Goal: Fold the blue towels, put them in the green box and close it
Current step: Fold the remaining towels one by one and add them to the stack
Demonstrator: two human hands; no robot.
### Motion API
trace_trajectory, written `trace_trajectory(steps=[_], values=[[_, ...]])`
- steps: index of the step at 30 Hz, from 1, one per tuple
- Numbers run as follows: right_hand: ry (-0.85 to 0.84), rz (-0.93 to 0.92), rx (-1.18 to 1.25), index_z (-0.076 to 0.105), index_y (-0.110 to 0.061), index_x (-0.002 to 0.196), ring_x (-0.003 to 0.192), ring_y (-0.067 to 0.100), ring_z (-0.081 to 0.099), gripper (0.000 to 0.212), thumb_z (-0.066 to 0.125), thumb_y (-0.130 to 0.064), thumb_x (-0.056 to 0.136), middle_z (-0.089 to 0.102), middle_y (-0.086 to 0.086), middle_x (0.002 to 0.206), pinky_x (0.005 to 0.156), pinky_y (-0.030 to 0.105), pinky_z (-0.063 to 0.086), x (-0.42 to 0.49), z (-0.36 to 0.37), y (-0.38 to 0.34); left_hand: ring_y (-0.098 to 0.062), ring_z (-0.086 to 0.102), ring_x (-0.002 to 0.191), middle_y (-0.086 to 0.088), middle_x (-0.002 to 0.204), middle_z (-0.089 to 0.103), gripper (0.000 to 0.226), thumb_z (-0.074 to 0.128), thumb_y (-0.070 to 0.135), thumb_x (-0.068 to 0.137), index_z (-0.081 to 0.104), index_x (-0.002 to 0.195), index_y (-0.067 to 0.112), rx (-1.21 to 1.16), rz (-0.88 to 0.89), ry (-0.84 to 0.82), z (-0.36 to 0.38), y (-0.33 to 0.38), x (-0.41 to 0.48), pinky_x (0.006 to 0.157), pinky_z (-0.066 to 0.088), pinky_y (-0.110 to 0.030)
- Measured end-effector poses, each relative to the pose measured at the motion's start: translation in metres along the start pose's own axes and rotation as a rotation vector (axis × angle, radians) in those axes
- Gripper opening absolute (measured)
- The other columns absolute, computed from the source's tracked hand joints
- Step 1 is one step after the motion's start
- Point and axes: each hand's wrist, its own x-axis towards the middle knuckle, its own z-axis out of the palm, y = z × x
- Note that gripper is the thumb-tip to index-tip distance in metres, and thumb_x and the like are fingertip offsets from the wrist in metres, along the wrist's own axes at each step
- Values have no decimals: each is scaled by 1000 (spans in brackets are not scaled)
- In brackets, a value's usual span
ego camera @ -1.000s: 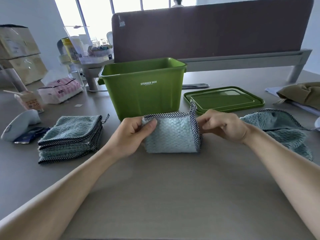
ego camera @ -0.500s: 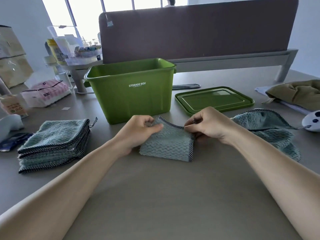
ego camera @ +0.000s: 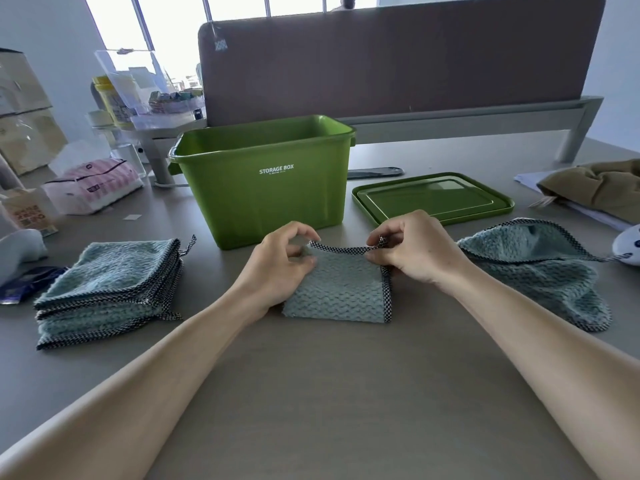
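The fluffy, bumpy blue towel [ego camera: 341,292] lies folded in a small square between the 2 hands. The left hand [ego camera: 277,271] pinches its far corner, and the right hand [ego camera: 412,254] pinches its checked edge. The smooth green box [ego camera: 263,192] stands open just behind the hands.

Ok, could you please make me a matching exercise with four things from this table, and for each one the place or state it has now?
Things:
1. green box
2. lid
3. stack of towels
4. middle towel

Places or states:
A. pinched at its far edge by the left hand and the right hand
B. stands open, behind the hands
C. lies flat on the table, right of the box
D. folded, to the left of the left hand

Right pairs: 1-B, 2-C, 3-D, 4-A.
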Motion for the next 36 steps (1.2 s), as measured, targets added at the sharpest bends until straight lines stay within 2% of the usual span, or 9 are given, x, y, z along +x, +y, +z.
trace_trajectory(steps=[5, 10, 15, 17, 20, 24, 30, 33, 36], values=[[20, -12, -100, 75, -18, 82, 63, 22, 72, 8, 83, -19, 78, 72, 4, 79, 49, 26, 56, 0, 2, -2, -10, 52, 57, -5, 103, 69, 33, 62, 12, 93, 52, 106, 41, 44, 37, 50, 2, -1, 1, 63, 47, -30], [30, -9, -136, 75, -15, 82, 49, 21, 69, 5, 80, -16, 81, 71, 5, 77, 49, 29, 59, 0, 3, -3, -3, 53, 58, 5, 109, 66, 30, 64, 22, 93, 49, 114, 38, 251, 95, 64, 1, 4, 0, 61, 41, -13], [25, -26, -207, 75, -19, 82, 71, 20, 68, 4, 78, -21, 80, 70, 3, 85, 67, 37, 62, 1, 7, 0, -16, 57, 107, 8, 130, 49, 34, 68, 26, 87, 56, 119, 29, 593, 372, 121, 4, 5, -8, 94, 47, -36], [25, -21, -250, 76, -20, 88, 79, 21, 68, 9, 78, -24, 80, 72, 4, 93, 77, 34, 59, 2, 8, 1, -15, 43, 133, 10, 146, 43, 34, 61, 23, 92, 59, 125, 31, 666, 410, 32, 6, 4, -8, 109, 32, -38], [51, -39, -341, 72, -21, 111, 105, 23, 65, 31, 77, -27, 82, 70, 4, 116, 88, 28, 49, -1, 8, -1, -7, 22, 148, 17, 157, 33, 42, 40, 25, 103, 45, 143, 36, 734, 302, -156, 9, 2, -7, 116, 14, -36], [86, -185, -424, 58, -23, 132, 111, 19, 60, 49, 70, -38, 87, 60, -1, 125, 91, 32, 47, -4, 5, -5, -5, 9, 151, 18, 164, 10, 52, 23, 43, 105, 16, 156, 37, 830, 148, -329, 9, -1, -3, 121, 4, -44], [-429, -247, -512, 33, -25, 152, 148, 14, 25, 108, 39, -90, 67, 29, -6, 161, 120, 43, 23, -9, 2, -10, -9, -1, 152, 13, 165, -6, 65, 18, 58, 99, 1, 157, 33, 905, 53, -382, 9, 1, -4, 121, -5, -50], [-624, -120, -687, 0, -29, 158, 153, 12, -5, 121, 27, -93, 58, -4, -12, 166, 124, 49, 2, -10, -1, -6, -11, -2, 152, 8, 166, -4, 76, 23, 66, 96, -2, 158, 30, 896, -30, -364, 6, 1, -5, 121, -8, -49], [-655, -89, -703, -7, -30, 157, 152, 11, -10, 121, 30, -91, 60, -11, -11, 165, 123, 48, -3, -11, -3, -8, -14, 17, 149, 4, 162, 23, 82, 39, 70, 90, 20, 155, 24, 777, -56, -203, 5, 4, -5, 119, 7, -44]])
